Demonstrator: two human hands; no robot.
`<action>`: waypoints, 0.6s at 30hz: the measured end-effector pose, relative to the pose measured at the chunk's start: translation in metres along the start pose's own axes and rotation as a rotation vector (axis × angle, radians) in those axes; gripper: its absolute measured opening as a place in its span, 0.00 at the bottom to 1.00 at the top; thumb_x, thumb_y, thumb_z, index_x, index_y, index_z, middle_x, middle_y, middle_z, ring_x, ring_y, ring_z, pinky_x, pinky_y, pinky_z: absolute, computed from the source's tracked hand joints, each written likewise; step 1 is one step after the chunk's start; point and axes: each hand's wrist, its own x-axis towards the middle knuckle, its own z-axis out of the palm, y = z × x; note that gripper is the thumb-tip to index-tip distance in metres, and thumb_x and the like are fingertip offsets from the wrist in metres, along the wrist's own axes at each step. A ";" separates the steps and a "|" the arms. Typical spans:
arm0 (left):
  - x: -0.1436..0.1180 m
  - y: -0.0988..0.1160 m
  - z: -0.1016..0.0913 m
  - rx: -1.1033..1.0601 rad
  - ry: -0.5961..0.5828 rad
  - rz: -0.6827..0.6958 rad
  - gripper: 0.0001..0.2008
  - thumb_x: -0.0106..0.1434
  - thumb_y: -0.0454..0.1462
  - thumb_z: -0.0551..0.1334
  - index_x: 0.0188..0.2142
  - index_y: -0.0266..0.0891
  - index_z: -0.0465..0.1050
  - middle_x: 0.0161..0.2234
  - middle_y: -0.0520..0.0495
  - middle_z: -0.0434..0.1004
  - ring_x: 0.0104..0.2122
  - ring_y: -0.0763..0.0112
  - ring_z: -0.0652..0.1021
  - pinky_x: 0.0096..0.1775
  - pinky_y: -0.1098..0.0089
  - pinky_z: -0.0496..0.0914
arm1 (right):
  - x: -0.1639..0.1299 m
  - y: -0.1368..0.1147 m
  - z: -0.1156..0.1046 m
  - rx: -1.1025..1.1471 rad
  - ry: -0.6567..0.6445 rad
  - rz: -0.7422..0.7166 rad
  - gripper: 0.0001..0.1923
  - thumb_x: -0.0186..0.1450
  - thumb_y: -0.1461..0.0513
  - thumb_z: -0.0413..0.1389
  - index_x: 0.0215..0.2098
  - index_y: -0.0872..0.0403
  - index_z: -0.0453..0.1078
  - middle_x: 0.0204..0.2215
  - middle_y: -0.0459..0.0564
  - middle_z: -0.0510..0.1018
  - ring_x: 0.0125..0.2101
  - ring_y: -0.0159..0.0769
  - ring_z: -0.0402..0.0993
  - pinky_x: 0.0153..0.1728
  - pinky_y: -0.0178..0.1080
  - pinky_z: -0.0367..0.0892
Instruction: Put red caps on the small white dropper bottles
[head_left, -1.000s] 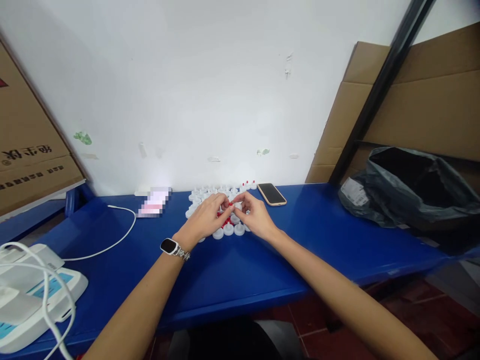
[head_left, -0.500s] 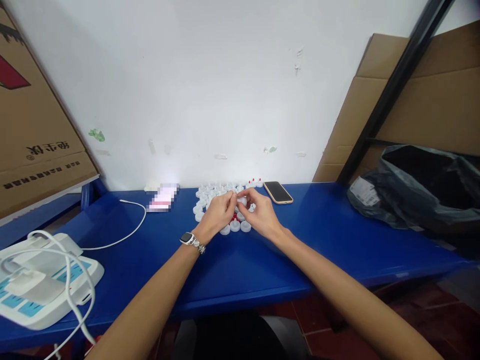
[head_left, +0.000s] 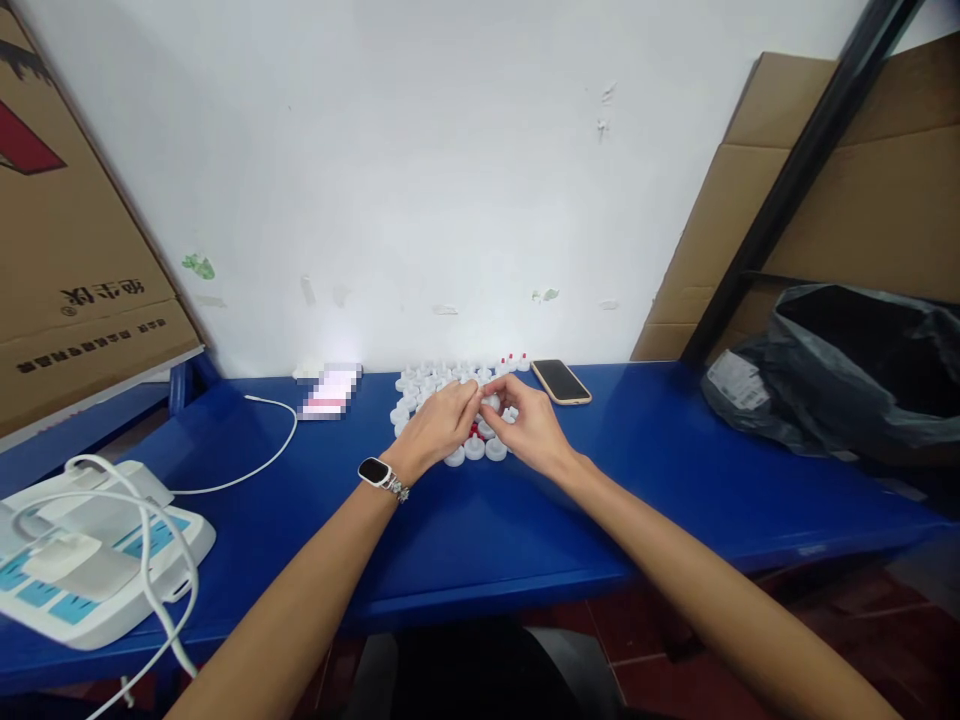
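Note:
My right hand (head_left: 529,425) pinches a white bottle cap (head_left: 491,402) between thumb and fingers. My left hand (head_left: 444,418), with a watch (head_left: 374,471) and a bracelet on its wrist, is closed right against that cap, back of the hand upward. Whatever its fingertips grip is hidden. Many white nozzle caps (head_left: 474,447) stand around and behind both hands on the blue table (head_left: 465,530). Small red tips (head_left: 475,430) lie among them, below the fingers. At the back, several white caps with red tips (head_left: 511,361) stand by the wall.
A phone (head_left: 561,381) lies right of the caps, and a blurred-out bright item (head_left: 330,390) to their left. A power strip (head_left: 105,570) with white cables is at front left. Cardboard (head_left: 90,220) stands on the left; a black plastic bag (head_left: 825,370) lies at right.
My left hand has rolled over so its back faces up more, its fingers covering the cap's left side. My right hand keeps hold of the cap. The view has shifted slightly.

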 end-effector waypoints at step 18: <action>0.000 -0.027 0.001 0.149 -0.098 -0.080 0.12 0.69 0.43 0.55 0.45 0.43 0.74 0.39 0.44 0.71 0.43 0.57 0.71 0.47 0.56 0.65 | 0.015 0.038 -0.029 -0.108 0.183 0.217 0.09 0.60 0.57 0.57 0.34 0.55 0.73 0.33 0.50 0.76 0.31 0.34 0.69 0.34 0.37 0.65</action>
